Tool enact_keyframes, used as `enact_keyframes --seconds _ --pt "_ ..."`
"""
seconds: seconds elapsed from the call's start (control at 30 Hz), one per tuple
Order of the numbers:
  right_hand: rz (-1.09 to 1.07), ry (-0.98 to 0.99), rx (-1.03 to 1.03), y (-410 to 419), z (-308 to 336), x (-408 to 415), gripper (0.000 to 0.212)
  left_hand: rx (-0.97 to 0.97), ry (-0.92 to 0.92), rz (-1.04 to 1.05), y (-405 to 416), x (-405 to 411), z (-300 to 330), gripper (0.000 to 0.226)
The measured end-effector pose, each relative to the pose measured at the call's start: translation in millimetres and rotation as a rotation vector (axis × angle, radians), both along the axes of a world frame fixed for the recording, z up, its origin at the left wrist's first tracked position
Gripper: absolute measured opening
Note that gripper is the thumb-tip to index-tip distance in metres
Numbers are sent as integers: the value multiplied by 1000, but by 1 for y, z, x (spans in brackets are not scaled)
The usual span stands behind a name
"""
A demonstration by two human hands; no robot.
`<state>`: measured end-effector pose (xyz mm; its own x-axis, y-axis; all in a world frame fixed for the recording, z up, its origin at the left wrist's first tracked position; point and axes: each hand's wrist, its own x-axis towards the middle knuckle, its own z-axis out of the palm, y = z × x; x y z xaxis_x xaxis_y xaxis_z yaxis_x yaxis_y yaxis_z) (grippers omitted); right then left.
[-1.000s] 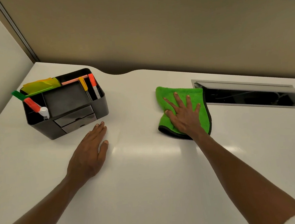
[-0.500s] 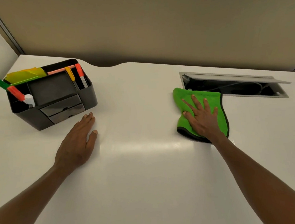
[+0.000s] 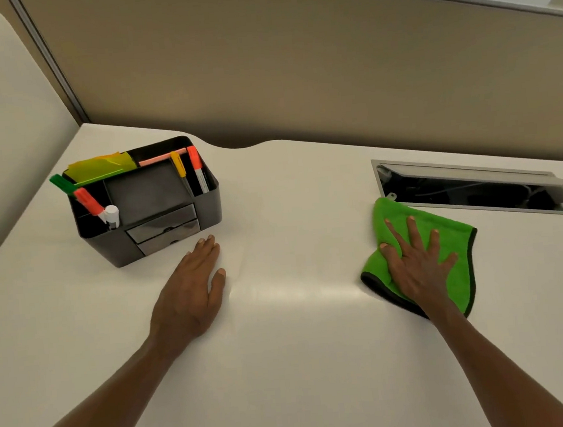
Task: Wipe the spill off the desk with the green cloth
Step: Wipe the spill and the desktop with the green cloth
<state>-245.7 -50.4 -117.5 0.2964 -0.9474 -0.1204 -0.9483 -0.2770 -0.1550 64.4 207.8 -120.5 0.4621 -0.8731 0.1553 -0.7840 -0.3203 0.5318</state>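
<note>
The green cloth [image 3: 457, 233], edged in black, lies folded on the white desk [image 3: 302, 363] at the right, just in front of the cable opening. My right hand [image 3: 415, 263] presses flat on it with fingers spread. My left hand [image 3: 195, 287] rests palm down on the bare desk, fingers together, just in front of the black organiser. I cannot make out a spill on the desk; only a pale glare streak shows between my hands.
A black desk organiser [image 3: 148, 203] with markers and sticky notes stands at the left, close to my left fingertips. An open metal cable tray [image 3: 473, 188] is set into the desk behind the cloth. Beige partition panels [image 3: 296, 77] close the back and left.
My right hand has slid the cloth to the right along the desk, toward the cable tray. My left hand stays flat in front of the organiser. My head view has shifted.
</note>
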Motion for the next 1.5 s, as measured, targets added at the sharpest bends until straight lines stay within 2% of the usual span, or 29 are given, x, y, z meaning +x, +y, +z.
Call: enact_keyframes --seconds 0.27,0.67,0.87,1.0,1.5 --pt "196 -21 -30 31 1 126 56 -3 30 2 0 0 1 59" --pt "485 -31 -8 1 11 256 52 -29 47 9 0 1 3 52" --pt "652 -29 -34 3 10 254 52 -40 83 8 -1 1 3 56" --pt "686 -49 -49 22 9 242 56 -53 94 14 1 1 1 58" --pt "546 -103 -72 121 -4 199 64 -182 232 119 2 2 2 50"
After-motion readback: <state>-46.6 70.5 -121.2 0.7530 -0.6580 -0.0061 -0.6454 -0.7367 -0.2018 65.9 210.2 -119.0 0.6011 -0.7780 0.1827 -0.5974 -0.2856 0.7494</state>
